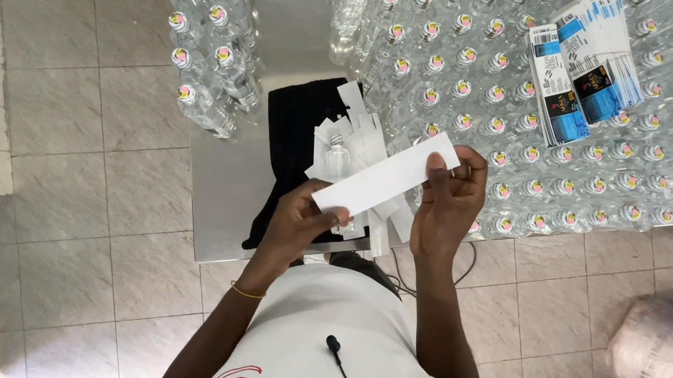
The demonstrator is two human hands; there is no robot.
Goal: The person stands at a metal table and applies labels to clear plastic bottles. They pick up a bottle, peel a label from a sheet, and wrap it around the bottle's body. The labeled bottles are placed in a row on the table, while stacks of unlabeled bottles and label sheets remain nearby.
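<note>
Nearest the camera, the left hand (299,221) pinches the near-left end of a white paper strip (386,175), thumb on top. The right hand (447,200) grips the far-right end, fingers curled around its edge, so the strip stretches taut between them, above the table's near edge. Just beyond lies a heap of white backing scraps (353,142) on a black cloth (293,150) over the metal table (218,187). Farther out, rows of clear capped bottles (468,56) crowd the top, a stack of blue-and-black labels (575,69) resting on them. Risk, as I judge it: a careless pull could tear or crease the strip, and an elbow could topple the packed bottles.
</note>
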